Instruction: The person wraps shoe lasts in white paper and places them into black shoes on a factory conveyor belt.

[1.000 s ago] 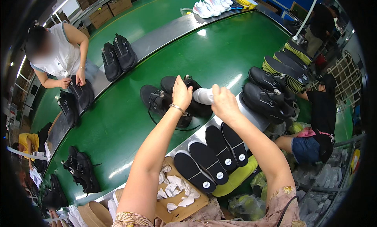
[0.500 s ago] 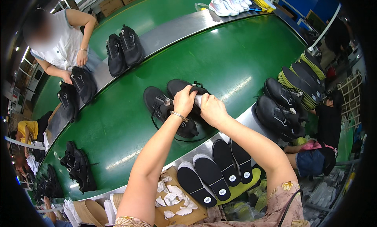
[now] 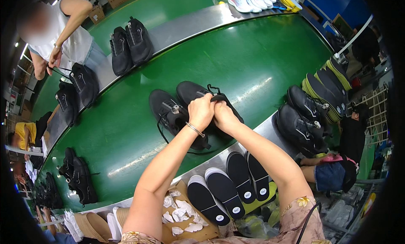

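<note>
On the green surface before me stands a pair of black shoes. My left hand [image 3: 201, 112] is closed on the upper edge of the right-hand shoe [image 3: 188, 91], around its tongue and opening. Close against it, my right hand [image 3: 225, 117] grips the same shoe's opening, fingers curled in. The inside of the shoe is hidden behind my hands. A lace loop stands up just beyond my fingers. Touching nothing of mine, the other shoe [image 3: 162, 105] sits to the left with its laces loose.
Black insoles [image 3: 223, 189] lie along the near ledge, beside a cardboard box [image 3: 206, 232] with crumpled paper. Black shoes [image 3: 301, 124] and stacked green-edged insoles [image 3: 322, 92] stand to the right. More shoes [image 3: 131, 45] line the far metal ledge [image 3: 177, 31], where a co-worker [image 3: 69, 33] handles another pair.
My hands have come together over the shoe's opening, and the pale grey piece between them no longer shows. The co-worker across has raised a hand, pulling a lace.
</note>
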